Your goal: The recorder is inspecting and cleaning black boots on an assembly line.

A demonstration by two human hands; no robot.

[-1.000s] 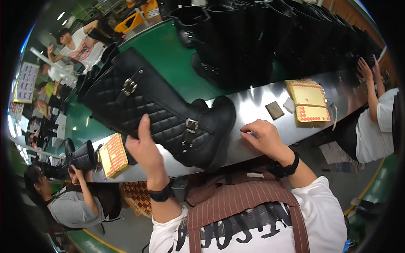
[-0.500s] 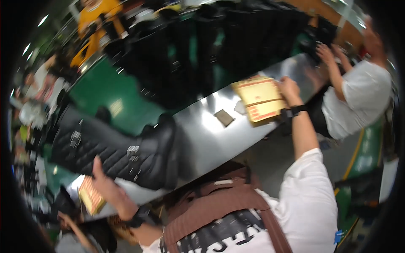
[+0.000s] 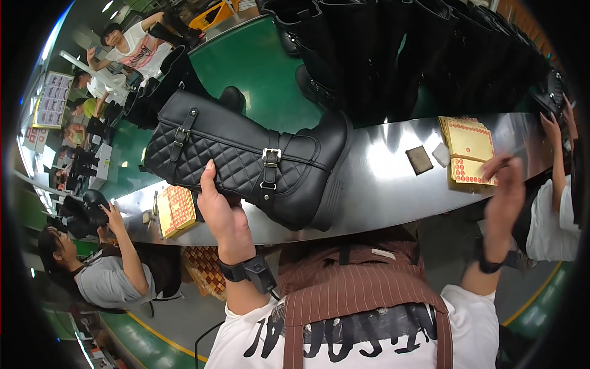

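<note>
A tall black boot (image 3: 230,144) with a quilted shaft and silver buckles lies on its side, its sole to the right. My left hand (image 3: 222,212) holds it from the near side, thumb on the quilting and fingers hidden underneath. My right hand (image 3: 505,200) is raised at the right, beside a stack of yellow sheets (image 3: 468,138) printed with red marks. Motion smears its fingers, so I cannot make out whether anything is in them. A brown square pad (image 3: 419,160) and a small whitish piece (image 3: 441,154) lie left of the stack.
Many black boots (image 3: 369,55) stand along the far side of the green surface (image 3: 258,55). A second yellow stack (image 3: 176,212) lies left on the metal table edge (image 3: 381,209). Co-workers are at the left (image 3: 114,280) and right (image 3: 553,212).
My view has swung, so the scene looks turned. My right hand has come away from the yellow stack toward me. The boot stays in my left hand.
</note>
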